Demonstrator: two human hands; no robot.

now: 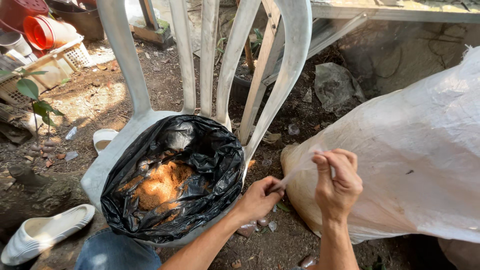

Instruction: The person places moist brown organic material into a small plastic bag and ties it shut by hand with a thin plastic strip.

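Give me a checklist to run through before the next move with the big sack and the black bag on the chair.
1. Left hand grips the twisted neck of the big translucent sack: ok.
2. Right hand pinches the same neck higher up: ok.
3. Sack neck open: not ok; it looks twisted shut between the hands.
4. Black bag open, brown granular fill showing: ok.
5. Black bag seated on the white plastic chair: ok, though the chair's footing on the ground: cannot tell.
6. Ground by the sack free of litter: not ok; scraps lie under the hands.
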